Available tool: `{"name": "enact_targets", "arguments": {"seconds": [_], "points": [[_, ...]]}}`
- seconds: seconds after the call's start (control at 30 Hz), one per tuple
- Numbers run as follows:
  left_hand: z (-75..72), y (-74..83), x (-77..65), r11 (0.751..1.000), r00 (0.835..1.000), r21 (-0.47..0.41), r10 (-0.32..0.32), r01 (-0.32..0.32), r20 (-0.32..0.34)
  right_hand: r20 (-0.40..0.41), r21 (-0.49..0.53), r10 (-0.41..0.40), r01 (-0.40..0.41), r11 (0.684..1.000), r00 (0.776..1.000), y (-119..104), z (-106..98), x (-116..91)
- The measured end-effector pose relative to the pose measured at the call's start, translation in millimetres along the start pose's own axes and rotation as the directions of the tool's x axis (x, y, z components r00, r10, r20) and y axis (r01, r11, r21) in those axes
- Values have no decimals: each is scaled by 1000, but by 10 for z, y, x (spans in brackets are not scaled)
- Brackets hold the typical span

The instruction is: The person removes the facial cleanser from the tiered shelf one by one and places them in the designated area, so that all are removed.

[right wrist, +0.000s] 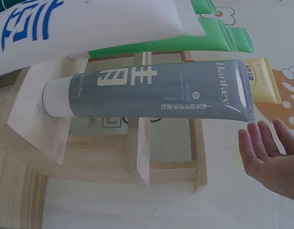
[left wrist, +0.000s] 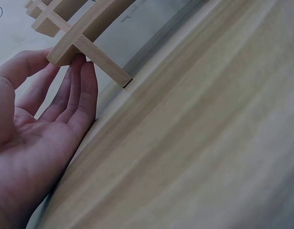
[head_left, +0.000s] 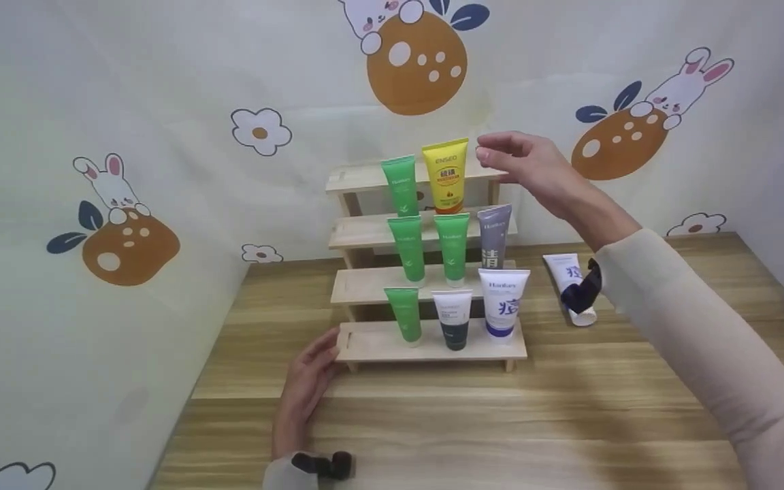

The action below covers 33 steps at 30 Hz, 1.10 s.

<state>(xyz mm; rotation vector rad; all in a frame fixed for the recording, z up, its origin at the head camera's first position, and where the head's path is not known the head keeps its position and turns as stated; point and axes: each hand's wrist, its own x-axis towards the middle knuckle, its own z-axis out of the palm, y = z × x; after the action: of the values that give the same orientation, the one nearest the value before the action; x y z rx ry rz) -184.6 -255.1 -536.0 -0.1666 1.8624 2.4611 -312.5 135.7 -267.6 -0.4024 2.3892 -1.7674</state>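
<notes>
Right grip (head_left: 535,167) empty, fingers loosely curved, just beside yellow ENSEO tube (head_left: 446,173). Left grip (head_left: 307,381) pinches left end of wooden stand (head_left: 371,350), bottom tier. Seven more tubes (head_left: 453,252) stand on tiers; white tube (head_left: 561,271) lies on bench (head_left: 501,422), right of stand. Looks like arranging step; next probably calls for picking that one, stand braced.

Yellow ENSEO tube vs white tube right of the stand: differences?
Pose: the yellow ENSEO tube stands; the white tube lies down.
Place: the yellow ENSEO tube is on the wooden stand, the white tube on the table.
Look: the yellow ENSEO tube is yellow; the white tube has bluish print.
Both are squeeze tubes.
</notes>
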Motion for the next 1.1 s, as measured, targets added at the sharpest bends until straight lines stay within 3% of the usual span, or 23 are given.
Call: {"name": "enact_targets", "arguments": {"seconds": [0.4, 0.53, 0.8, 1.1], "points": [[21, 21, 22, 1000, 1000, 1, -15, 15, -23, 27, -7, 36, -36, 999, 999, -71, 206, 168], [9, 16, 17, 1000, 1000, -8, -6, 6, -20, 5, 1, 65, -65, 998, 998, -84, 253, 208], [-4, 15, 16, 1000, 998, -4, 23, -23, 53, -54, -15, 95, -96, 995, 994, -75, 288, 251], [-8, -1, 22, 1000, 999, -9, 23, -23, 48, -116, 13, 78, -77, 997, 990, -19, 316, 281]]}}
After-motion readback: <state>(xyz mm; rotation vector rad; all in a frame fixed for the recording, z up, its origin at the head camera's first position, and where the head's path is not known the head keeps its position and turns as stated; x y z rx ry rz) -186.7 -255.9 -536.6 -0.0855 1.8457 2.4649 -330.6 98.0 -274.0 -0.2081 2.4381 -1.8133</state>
